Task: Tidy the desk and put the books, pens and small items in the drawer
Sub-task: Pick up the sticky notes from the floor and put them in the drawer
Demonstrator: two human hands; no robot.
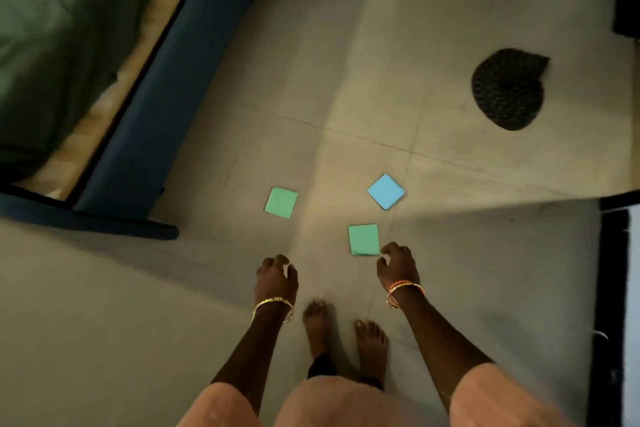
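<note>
Grey tiled floor [346, 80] beside a blue-framed bed [166, 87]. Three square paper notes lie there: near green note [363, 239], far green note [281, 202], blue note [385, 191]. Right hand [398, 265], grip narrow and empty, reaches the near green note's corner; left hand [276, 279] loosely curled, empty. Risk: thin paper flat on tile may slide from the pinch. No drawer or container in view.
</note>
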